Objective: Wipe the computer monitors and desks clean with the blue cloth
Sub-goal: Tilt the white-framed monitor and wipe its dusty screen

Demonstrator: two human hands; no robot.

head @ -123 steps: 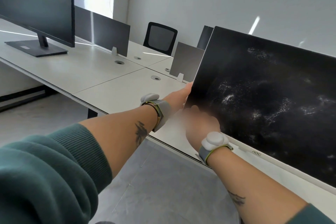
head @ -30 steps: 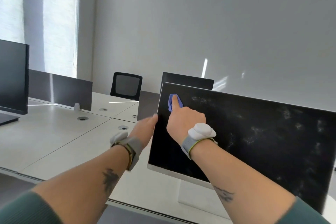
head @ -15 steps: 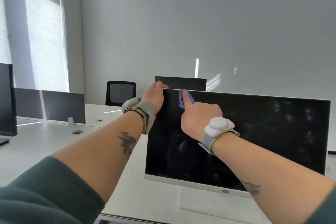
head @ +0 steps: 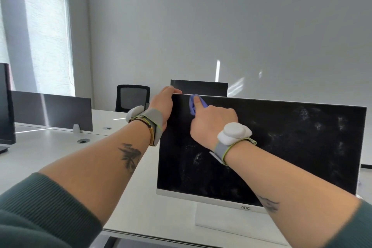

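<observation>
Blue cloth (head: 191,105) is up at the top left corner of the monitor (head: 281,147), bunched around the right index fingertip and pushed flat against the black screen.

Closest to the camera you've got two green sleeves (head: 40,207) and bare forearms reaching out, each with a small dark tattoo. Next comes the white desk (head: 50,153), with the monitor's flat white base (head: 221,219) sitting on its near edge. The screen is off and pretty grubby, with pale smudges all over, mostly on the right half.

Right hand (head: 211,121) has its index finger stuck out straight onto the cloth, and the other fingers are curled in under the palm; can't tell if they're holding more cloth in there. There's a white tracker thing (head: 234,133) strapped on that wrist. Left hand (head: 163,104) grips the monitor's top left corner, fingers hooked over the top edge and hidden behind it.

Further back on the left are a grey divider panel (head: 52,110) and the edge of another dark monitor (head: 6,102). Behind that, a black mesh chair (head: 132,97), a dark panel (head: 199,87) just past the hands, then the plain grey wall (head: 221,26).
</observation>
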